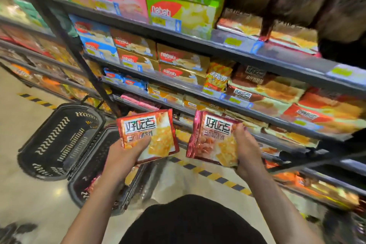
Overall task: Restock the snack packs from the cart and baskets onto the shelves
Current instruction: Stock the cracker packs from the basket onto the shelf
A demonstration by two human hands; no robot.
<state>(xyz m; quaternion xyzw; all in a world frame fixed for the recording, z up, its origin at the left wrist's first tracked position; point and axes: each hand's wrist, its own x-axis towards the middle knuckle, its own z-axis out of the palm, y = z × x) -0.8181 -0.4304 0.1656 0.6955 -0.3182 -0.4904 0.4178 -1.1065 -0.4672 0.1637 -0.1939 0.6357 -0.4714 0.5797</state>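
Shelf-side, packs under thumbs.

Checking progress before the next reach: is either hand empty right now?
No, the left hand grips an orange pack and the right hand grips a red pack.

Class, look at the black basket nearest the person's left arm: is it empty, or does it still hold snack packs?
Not empty. Inside the basket, red snack packs show beside the left forearm. How many cannot be told.

Two packs, left and right: glossy printed film, crinkled at sealed edges. Baskets at 8 o'clock: black perforated plastic, matt. Shelves: dark painted metal. Boxes at 12 o'clock: printed card. Floor: smooth, shiny.
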